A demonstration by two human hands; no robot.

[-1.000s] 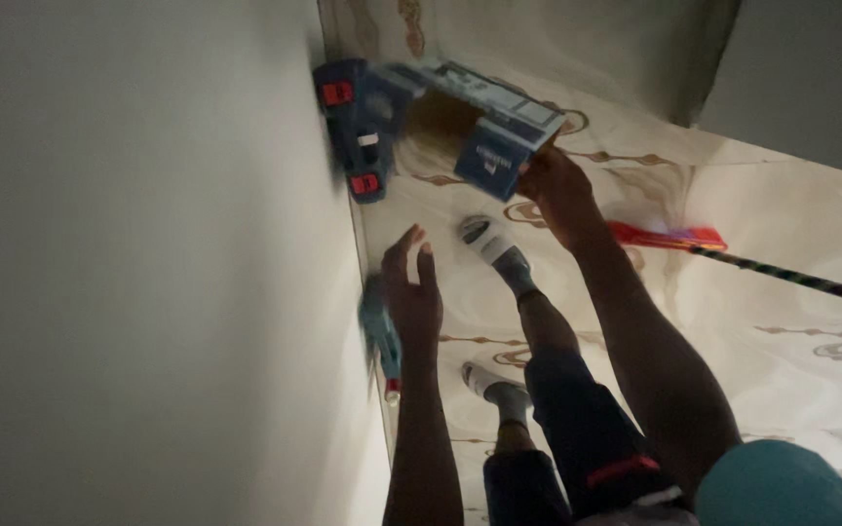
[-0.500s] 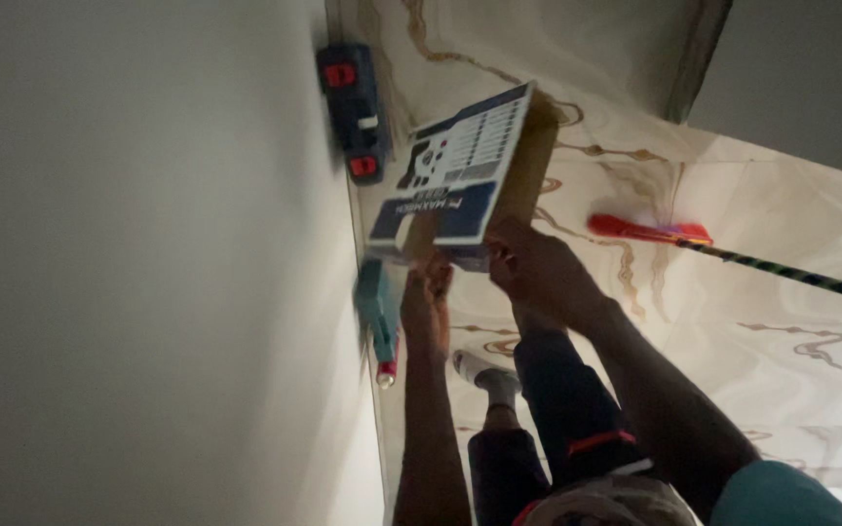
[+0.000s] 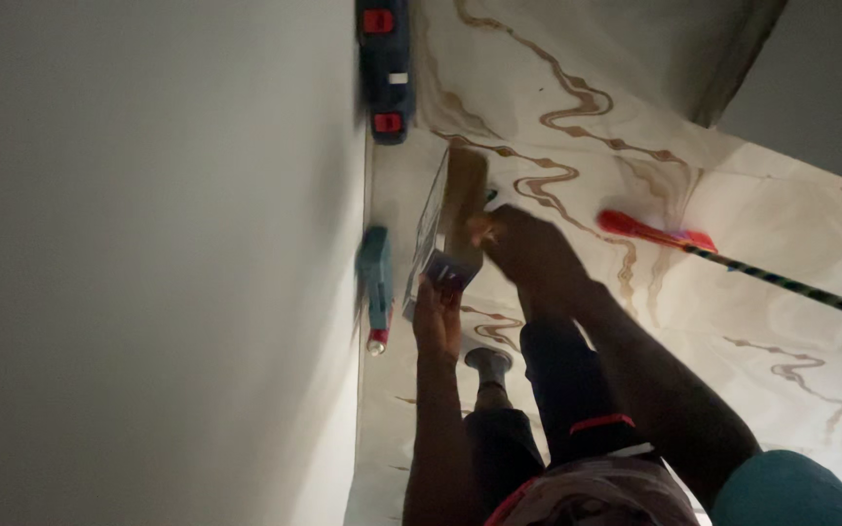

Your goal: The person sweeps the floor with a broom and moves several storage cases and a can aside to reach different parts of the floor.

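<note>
Cardboard box [image 3: 452, 219] was the thing in both hands, a flat carton seen nearly edge-on, held above the marbled floor [image 3: 782, 321] a little way out from the wall [image 3: 148, 263]. Its broad brown face caught the dim light, a paler printed face turned toward the wall, and a dark blue flap hung at its lower end.

Furthest left stood the plain grey wall. Along its foot lay a teal tool with a red tip [image 3: 375, 287], and higher in the view a dark blue case with red latches [image 3: 387, 68], both close against the wall. Just right of the teal tool, the left hand [image 3: 438, 317] gripped the box's lower end, fingers closed on the blue flap. Next came the right hand [image 3: 528, 248], wrapped over the box's brown side near its middle. Below the hands, a socked foot [image 3: 488, 362] rested on the floor. Well to the right lay a red-headed broom [image 3: 655, 232] with its striped handle running off toward the edge.
</note>
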